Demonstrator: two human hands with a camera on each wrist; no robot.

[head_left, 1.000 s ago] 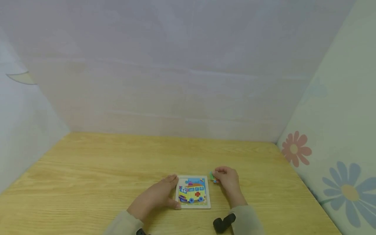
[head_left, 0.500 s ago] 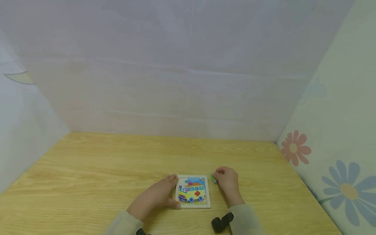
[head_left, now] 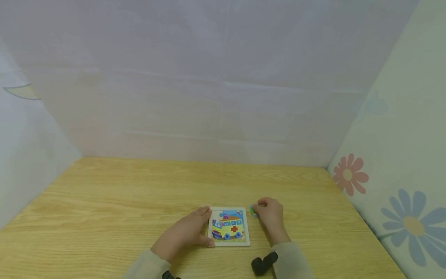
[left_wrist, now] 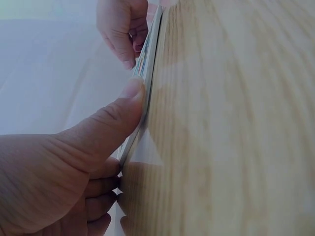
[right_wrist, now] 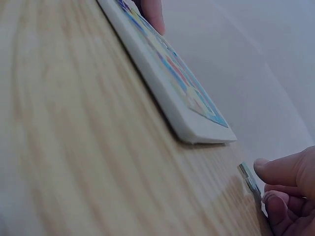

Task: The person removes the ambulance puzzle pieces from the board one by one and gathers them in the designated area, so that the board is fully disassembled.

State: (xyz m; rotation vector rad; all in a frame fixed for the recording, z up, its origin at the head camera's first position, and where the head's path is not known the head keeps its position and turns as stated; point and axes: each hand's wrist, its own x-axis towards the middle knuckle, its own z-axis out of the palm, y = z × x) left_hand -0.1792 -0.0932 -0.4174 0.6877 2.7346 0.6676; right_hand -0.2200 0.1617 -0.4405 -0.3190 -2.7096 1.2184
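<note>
The left hand (head_left: 188,231) is bracing the puzzle's (head_left: 228,229) left edge, fingers spread wide, presumably so it isn't sliding on the tabletop (head_left: 122,201)! Across, the right hand's (head_left: 271,217) fingers are pinching a piece (right_wrist: 250,180) just beside the puzzle's right edge, probably for fine control.

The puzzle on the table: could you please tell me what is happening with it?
The puzzle lies on the table. A person's left grip rests along its left edge; the right grip holds a loose piece beyond its right edge. In the head view, the puzzle's upper left corner looks bare, so it seems unfinished.
</note>
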